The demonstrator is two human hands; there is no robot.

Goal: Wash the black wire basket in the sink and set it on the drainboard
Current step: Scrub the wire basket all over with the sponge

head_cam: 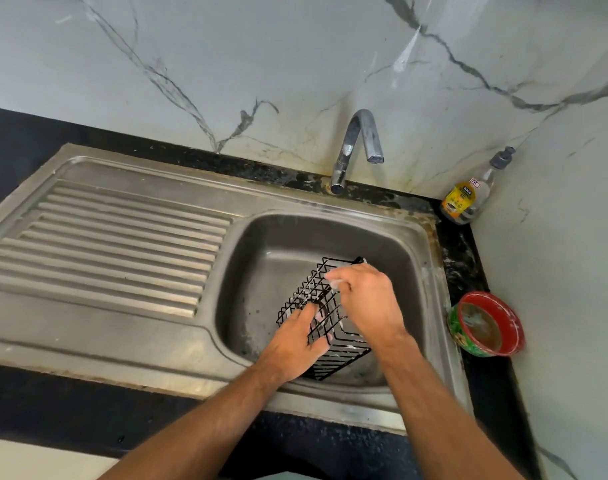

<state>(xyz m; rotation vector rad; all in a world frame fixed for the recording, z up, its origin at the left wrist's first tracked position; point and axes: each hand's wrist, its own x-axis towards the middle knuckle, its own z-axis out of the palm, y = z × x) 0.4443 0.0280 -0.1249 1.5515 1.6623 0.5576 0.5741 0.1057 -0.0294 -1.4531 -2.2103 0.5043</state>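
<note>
Your left hand [297, 344] grips the black wire basket [325, 318], its fingers hooked through the wires, low in the sink [261, 244]. Your right hand [366, 299] pinches something pale at its 12 o'clock rim. It looks light, stiff and soap-slick; hold the wires.
</note>
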